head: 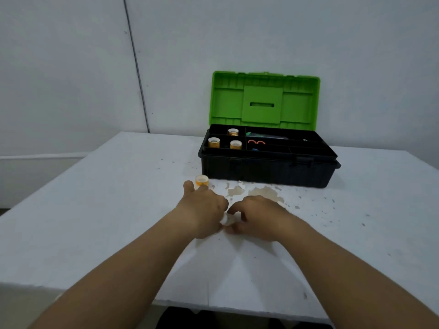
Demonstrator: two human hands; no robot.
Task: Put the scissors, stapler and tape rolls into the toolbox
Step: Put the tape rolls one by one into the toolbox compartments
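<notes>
Small yellow tape roll [202, 180] at frame centre, touching left fingers [190, 187], loosely spread; right fingers [234, 208] curled, ungrasping; black green-lidded toolbox [268, 170] behind.

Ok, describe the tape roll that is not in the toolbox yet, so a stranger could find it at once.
Start at the black toolbox with the raised green lid on the white table. Just off its front left corner a small yellow tape roll stands on the tabletop, by the left hand. Three similar rolls sit in the tray compartments; this one alone is outside.
</notes>
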